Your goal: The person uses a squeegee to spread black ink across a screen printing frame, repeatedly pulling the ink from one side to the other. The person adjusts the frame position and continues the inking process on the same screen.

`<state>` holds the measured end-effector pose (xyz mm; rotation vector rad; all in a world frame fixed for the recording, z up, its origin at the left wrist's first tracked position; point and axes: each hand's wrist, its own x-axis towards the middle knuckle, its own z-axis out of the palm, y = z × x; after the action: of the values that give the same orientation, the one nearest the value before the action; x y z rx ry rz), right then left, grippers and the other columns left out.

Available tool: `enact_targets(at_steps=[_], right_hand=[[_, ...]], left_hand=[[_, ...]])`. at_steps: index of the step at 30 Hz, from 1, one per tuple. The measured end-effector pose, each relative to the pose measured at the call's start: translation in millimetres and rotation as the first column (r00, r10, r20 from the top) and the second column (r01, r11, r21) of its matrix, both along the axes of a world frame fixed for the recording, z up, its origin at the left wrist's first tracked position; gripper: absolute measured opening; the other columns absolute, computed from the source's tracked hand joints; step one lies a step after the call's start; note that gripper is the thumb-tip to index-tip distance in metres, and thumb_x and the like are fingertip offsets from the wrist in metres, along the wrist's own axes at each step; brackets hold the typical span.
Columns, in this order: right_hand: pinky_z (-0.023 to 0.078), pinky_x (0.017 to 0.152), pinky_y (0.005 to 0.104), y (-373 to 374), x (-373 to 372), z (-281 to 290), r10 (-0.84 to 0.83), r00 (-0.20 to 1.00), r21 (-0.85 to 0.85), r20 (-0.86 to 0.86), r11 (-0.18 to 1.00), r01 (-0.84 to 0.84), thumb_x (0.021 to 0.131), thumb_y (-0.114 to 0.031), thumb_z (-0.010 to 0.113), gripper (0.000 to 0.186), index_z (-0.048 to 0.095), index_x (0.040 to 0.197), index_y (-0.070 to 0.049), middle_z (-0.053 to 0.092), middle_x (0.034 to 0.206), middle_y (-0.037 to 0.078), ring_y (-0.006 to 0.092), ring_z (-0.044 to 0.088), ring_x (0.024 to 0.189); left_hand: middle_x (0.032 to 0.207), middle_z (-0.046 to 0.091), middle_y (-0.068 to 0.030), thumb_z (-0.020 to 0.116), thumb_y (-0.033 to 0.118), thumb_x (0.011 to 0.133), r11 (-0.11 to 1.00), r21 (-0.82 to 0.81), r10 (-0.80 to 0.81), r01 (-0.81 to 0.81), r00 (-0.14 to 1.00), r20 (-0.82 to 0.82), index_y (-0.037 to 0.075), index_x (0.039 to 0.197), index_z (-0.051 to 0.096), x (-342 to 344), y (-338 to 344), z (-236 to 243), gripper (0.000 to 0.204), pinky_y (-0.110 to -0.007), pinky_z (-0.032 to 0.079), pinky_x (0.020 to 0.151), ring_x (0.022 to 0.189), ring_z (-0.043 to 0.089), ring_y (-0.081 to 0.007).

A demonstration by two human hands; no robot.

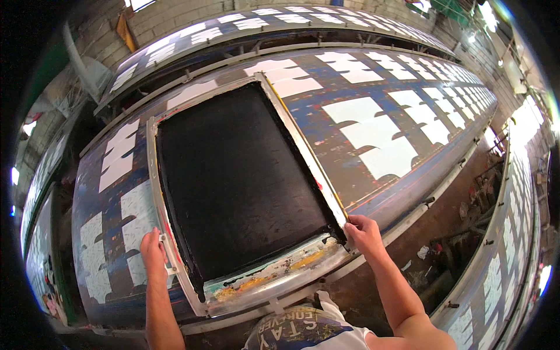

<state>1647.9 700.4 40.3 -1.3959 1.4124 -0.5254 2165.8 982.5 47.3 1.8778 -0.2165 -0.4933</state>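
Note:
A large screen-printing frame (304,153) lies at a slant over the long printing table, its pale rails stained with ink. Black ink covers most of its screen (236,175), and smears of orange, white and green mark the near end. My left hand (153,255) is closed on the left rail beside a small white bracket (169,255). On the other side, my right hand (363,233) pinches the right rail near its lower corner. White cut fabric pieces (370,131) lie flat in rows around the frame. Whatever is under the frame is hidden.
The long table (350,181) has a paint-stained top and a metal rail (402,224) along its near edge. Another table (233,30) with white pieces runs behind it. A further one (496,274) stands at the right, across a littered aisle (431,256).

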Motion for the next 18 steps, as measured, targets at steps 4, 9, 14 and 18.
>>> enact_targets(at_steps=[4,9,14,18], right_hand=[[0.061,0.073,0.0367,-35.2,-41.9,-12.0,0.012,1.0,-0.053,-0.017,0.999,-0.013,0.1,-0.02,0.073,0.041,0.075,0.132,0.005,0.081,0.095,0.016,0.019,0.076,0.079],[0.062,0.087,0.0389,-72.1,-71.7,-20.1,0.049,0.995,-0.109,-0.082,0.992,-0.058,0.099,-0.023,0.076,0.047,0.073,0.136,0.006,0.083,0.108,0.02,0.0244,0.08,0.095],[0.061,0.092,0.0387,-87.9,-91.4,-18.9,0.093,0.989,-0.12,-0.112,0.987,-0.106,0.099,-0.022,0.076,0.048,0.072,0.138,0.006,0.083,0.113,0.022,0.0271,0.081,0.103],[0.061,0.093,0.0398,-93.9,-96.3,-15.0,0.087,0.995,-0.082,-0.05,0.992,-0.091,0.099,-0.021,0.076,0.045,0.073,0.135,0.006,0.083,0.113,0.022,0.0292,0.081,0.105]], left_hand=[[0.068,0.046,0.0047,0.064,0.04,0.112,1.0,-0.013,-0.01,0.01,1.0,0.024,0.009,0.101,0.069,-43.0,-35.6,-1.4,0.034,-0.028,0.03,0.043,0.049,0.04,-0.0056],[0.069,0.046,0.0046,0.064,0.04,0.112,0.999,-0.04,-0.022,0.022,0.999,0.025,0.009,0.103,0.068,-71.1,-66.9,-1.1,0.033,-0.027,0.031,0.043,0.049,0.04,-0.0051],[0.069,0.045,0.0049,0.064,0.04,0.112,0.999,-0.031,-0.02,0.02,1.0,0.007,0.009,0.1,0.066,-88.7,-82.3,0.7,0.033,-0.027,0.03,0.042,0.049,0.039,-0.0053],[0.07,0.043,0.0058,0.064,0.038,0.113,0.998,-0.014,-0.067,0.067,0.998,0.021,0.009,0.097,0.064,-90.2,-84.2,-5.2,0.033,-0.026,0.029,0.042,0.05,0.039,-0.0045]])
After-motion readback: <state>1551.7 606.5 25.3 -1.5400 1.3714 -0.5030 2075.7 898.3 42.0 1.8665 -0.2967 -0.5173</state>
